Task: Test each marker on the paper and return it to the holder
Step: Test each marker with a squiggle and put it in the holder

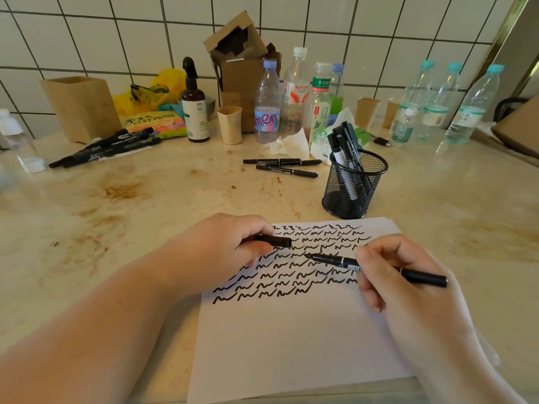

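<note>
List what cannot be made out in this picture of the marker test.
- Head view: whether the marker tip touches the paper; too small to tell.
- The marker's label is partly hidden by the right hand.
- The cap is largely covered by the left hand.
- The count of markers in the mesh holder; they overlap.
- Labels on the loose markers are too small to read.

bottles (294, 94) by tiled wall | spray bottle (194, 106) | cardboard box (239, 62) | paper cups (368, 112) | tissue (291, 142)
</note>
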